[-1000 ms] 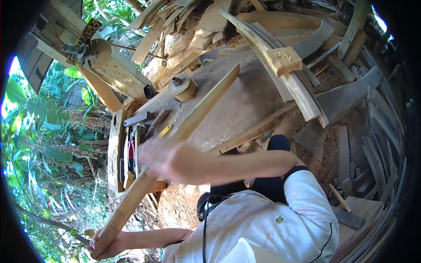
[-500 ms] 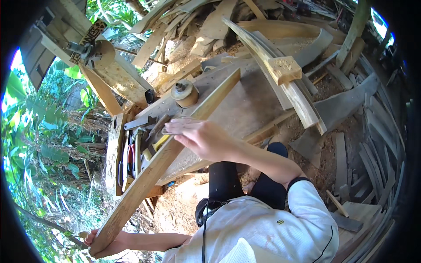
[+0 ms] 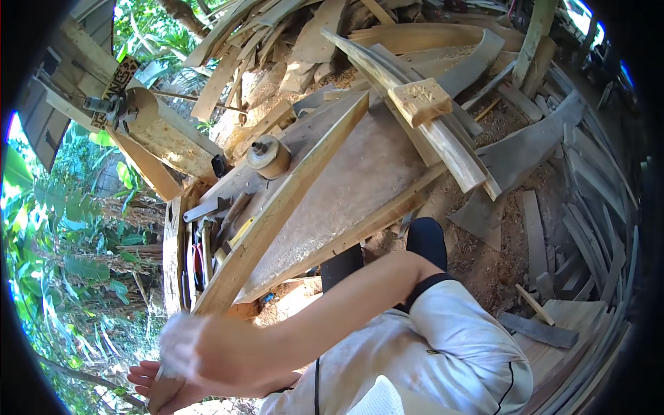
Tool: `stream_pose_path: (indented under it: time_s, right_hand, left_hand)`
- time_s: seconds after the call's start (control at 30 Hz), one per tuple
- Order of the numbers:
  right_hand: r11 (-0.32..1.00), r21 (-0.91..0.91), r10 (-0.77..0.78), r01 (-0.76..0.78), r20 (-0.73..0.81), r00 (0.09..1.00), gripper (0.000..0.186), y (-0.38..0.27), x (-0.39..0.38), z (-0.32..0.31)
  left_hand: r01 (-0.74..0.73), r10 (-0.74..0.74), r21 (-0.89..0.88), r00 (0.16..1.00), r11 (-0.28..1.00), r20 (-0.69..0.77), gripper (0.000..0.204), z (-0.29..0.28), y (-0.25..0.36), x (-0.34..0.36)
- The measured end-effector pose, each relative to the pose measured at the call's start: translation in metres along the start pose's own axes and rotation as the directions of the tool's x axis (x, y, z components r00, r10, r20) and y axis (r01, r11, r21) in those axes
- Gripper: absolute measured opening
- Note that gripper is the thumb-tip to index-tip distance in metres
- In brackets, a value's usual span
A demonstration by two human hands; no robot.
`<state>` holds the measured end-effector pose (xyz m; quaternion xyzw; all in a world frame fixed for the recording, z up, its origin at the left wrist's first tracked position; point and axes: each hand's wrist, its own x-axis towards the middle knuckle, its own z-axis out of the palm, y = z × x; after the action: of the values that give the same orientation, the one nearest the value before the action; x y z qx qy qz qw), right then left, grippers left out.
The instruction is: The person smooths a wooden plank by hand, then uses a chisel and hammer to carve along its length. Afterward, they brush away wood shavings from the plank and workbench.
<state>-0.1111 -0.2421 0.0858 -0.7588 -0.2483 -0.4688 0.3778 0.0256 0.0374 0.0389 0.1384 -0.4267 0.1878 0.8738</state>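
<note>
A long, narrow wooden board (image 3: pixel 277 197) slants from the lower left up across the workbench (image 3: pixel 346 187), its far end tapering. My left hand (image 3: pixel 184 398) is under the near end, palm up, supporting it with the fingers stretched out past the board's edge. Over the board just above that hand is my right hand (image 3: pixel 200 346), smeared by motion. Its fingers, and anything under them, cannot be made out. Close beyond the board, a round wooden piece with a dark metal stud (image 3: pixel 268 156) stands on the bench.
Hand tools, including red-handled pliers (image 3: pixel 198 257), sit in a rack along the bench's left end. A motor with a round disc (image 3: pixel 142 109) is mounted at the upper left. Wooden offcuts are piled behind, and a light wood block (image 3: pixel 420 102) lies on stacked slats at right.
My right hand has slid down the board from its middle to near my left hand. The left hand's fingers have straightened out. The view has shifted slightly.
</note>
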Motion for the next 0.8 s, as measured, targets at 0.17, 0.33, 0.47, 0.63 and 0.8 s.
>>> stream_pose_path:
  time_s: [0.17,0.33,0.47,0.63,0.8]
  right_hand:
    - [0.884,-0.227,0.465,-0.409,0.331,0.821,0.018,0.109,-0.047,-0.09]
    - [0.507,-0.557,0.861,-0.657,0.347,0.371,0.048,0.175,-0.099,-0.161]
    - [0.27,-0.694,0.925,-0.668,-0.006,0.38,0.043,0.23,-0.167,-0.231]
    - [0.552,-0.61,0.784,-0.568,0.149,0.602,0.046,0.141,-0.15,-0.164]
    - [0.322,-0.718,0.857,-0.617,-0.056,0.513,0.045,0.179,-0.177,-0.191]
  left_hand:
    - [0.14,-0.102,-0.256,0.982,0.956,0.158,0.026,-0.037,0.006,-0.005]
    - [0.091,-0.088,-0.1,0.996,0.991,0.035,0.017,-0.058,0.027,-0.005]
    - [0.07,-0.088,-0.094,0.974,0.993,-0.207,0.034,-0.029,-0.004,-0.018]
    - [-0.027,0.019,-0.039,0.98,0.999,-0.198,0.035,-0.013,0.014,-0.017]
    - [0.034,-0.039,-0.073,0.997,0.997,-0.068,0.033,-0.016,0.019,0.003]
